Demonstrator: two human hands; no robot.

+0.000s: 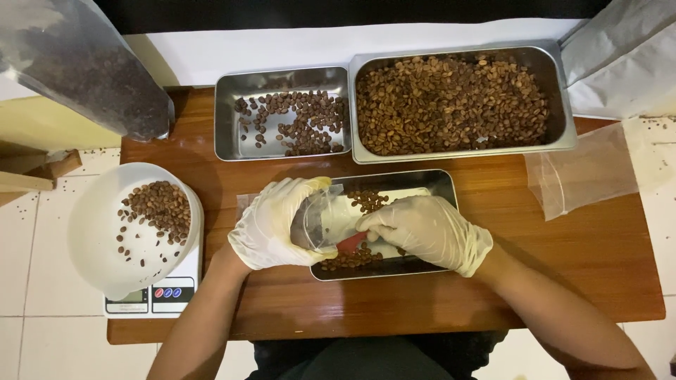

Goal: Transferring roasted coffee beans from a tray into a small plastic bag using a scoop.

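Left hand, gloved, is grasping a clear plastic bag and holding its mouth open above the near metal tray. Right hand, also gloved, is gripping a small red scoop at the bag's opening. Coffee beans are lying in this tray under both hands. Two further trays of beans are standing on the far side of the wooden worktop. A white bowl of beans is sitting on a scale to the left.
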